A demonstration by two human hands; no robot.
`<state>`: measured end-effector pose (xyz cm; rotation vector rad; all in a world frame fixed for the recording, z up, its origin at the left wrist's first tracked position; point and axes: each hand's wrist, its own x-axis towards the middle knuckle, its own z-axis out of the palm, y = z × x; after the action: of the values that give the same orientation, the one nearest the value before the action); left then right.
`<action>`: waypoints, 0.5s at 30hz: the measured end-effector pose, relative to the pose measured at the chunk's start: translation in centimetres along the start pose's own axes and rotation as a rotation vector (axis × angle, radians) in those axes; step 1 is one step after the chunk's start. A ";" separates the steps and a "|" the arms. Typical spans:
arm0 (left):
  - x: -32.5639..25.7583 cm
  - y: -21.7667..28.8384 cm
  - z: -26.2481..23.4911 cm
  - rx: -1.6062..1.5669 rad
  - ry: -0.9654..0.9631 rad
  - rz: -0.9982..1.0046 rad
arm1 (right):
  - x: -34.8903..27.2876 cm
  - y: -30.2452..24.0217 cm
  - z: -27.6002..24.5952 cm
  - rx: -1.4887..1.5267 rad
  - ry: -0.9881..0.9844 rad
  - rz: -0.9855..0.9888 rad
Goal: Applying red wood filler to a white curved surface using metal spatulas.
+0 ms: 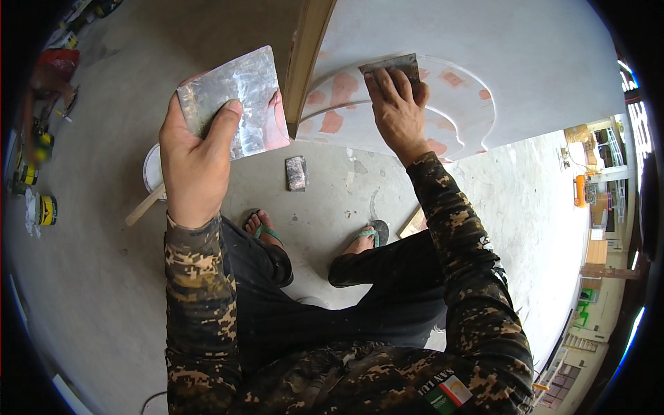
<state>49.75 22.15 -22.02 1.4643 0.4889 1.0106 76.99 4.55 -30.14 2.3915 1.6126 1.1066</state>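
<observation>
Metal plate [238, 97], square and smeared with pinkish putty at one edge, sits in the upper left of the frame, clamped in my left hand [197, 155], thumb across its face. Just below it I see a white bucket [151, 173] with a wooden stick [143, 206] on the concrete floor [97, 290]. At centre a small scraper [296, 173] lies on the floor, above my two sandalled feet. Upper centre right, my right hand [398, 111] presses a putty knife [394, 66] flat against the white curved panel [443, 104], fingers spread over the blade; pink filler patches dot the panel's surface.
</observation>
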 end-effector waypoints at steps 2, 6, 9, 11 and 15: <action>0.0 0.1 -0.1 0.006 -0.008 0.002 | -0.4 0.2 0.2 0.007 -0.026 -0.006; -0.1 0.6 -0.3 -0.005 0.004 -0.007 | -0.5 0.0 -0.2 0.046 -0.058 0.003; -0.1 0.5 -0.2 0.003 -0.006 -0.004 | -0.5 0.1 -0.3 0.071 -0.017 -0.029; -0.1 0.5 -0.2 0.012 -0.013 0.001 | -0.5 0.1 0.1 0.099 -0.004 -0.034; -0.2 0.3 0.0 0.029 -0.015 0.001 | -0.2 0.4 0.4 0.100 0.024 -0.032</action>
<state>49.56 21.98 -21.80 1.4975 0.4940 0.9967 77.51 4.31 -30.37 2.4116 1.7476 1.0791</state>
